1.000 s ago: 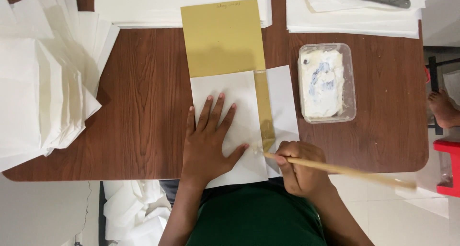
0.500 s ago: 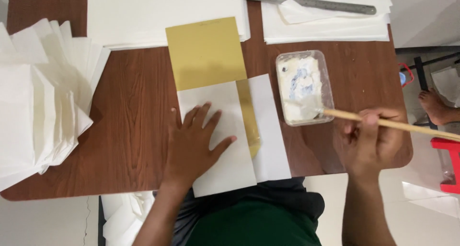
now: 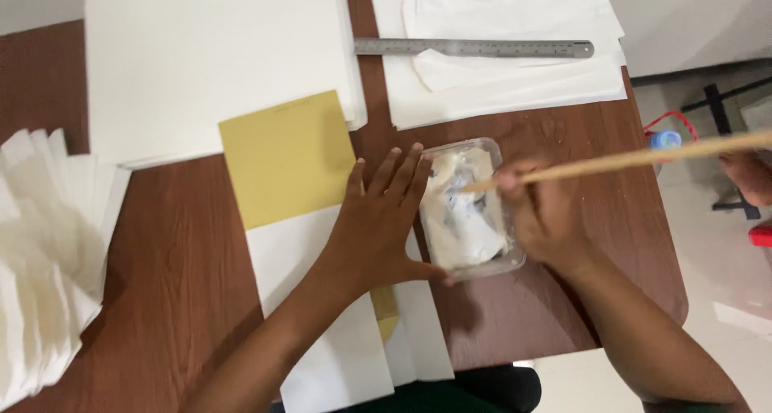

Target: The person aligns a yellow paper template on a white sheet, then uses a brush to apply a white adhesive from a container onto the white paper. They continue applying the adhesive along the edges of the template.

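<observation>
Head view: my left hand (image 3: 378, 232) lies open, flat on white paper (image 3: 314, 300); right hand (image 3: 543, 216) grips wooden stick (image 3: 643, 157) over plastic tray (image 3: 466, 212), tabletop (image 3: 177, 244).

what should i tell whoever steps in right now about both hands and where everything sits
Left hand: flat on the white sheet, fingertips against the clear tray of white paste.
Right hand: grips a long wooden stick, its tip in the tray.
Yellow card lies under the sheet's top edge on the brown table.
Steel ruler rests on the paper stack behind; folded white pieces fan out at the left.
Whether paste is on the sheet cannot be seen.
</observation>
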